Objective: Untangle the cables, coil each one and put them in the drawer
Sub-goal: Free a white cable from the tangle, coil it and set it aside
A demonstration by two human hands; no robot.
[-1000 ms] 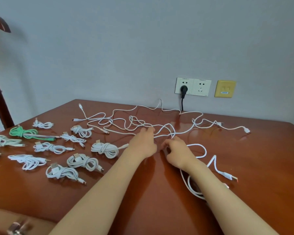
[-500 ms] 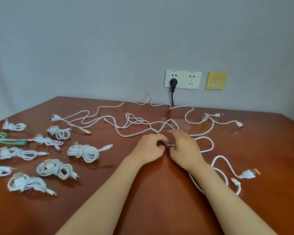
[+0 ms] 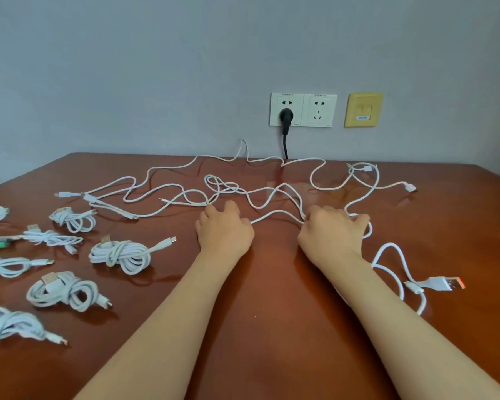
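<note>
My left hand (image 3: 224, 230) and right hand (image 3: 331, 232), knuckles-up on the bench (image 3: 272, 313) in front of the wall socket (image 3: 303, 110), each curl fingers round a strand of the tangled white cables (image 3: 243, 192). Finished coiled cables (image 3: 119, 254) lie well left of the socket.
</note>
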